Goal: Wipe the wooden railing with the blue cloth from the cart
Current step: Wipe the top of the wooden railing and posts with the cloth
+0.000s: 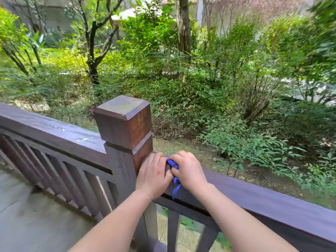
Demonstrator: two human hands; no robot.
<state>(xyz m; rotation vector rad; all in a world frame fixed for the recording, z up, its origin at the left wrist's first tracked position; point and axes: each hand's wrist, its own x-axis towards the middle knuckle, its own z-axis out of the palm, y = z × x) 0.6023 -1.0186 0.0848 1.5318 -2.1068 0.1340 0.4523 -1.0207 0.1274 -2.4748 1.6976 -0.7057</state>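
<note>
The dark wooden railing [263, 200] runs from the lower right up to a square corner post [125, 122], then on to the left [54, 131]. The blue cloth [175, 171] is bunched on the top rail just right of the post, with a strip hanging down the rail's near face. My right hand [189, 170] is closed over the cloth and presses it on the rail. My left hand [154, 173] lies on the rail against the post's base, its fingers touching the cloth's left edge. No cart is in view.
Vertical balusters [76, 180] stand under the left rail section, above a grey deck floor [27, 215]. Beyond the railing the ground drops to bushes and trees [181, 79]. Small wet or pale spots mark the left rail's top [83, 139].
</note>
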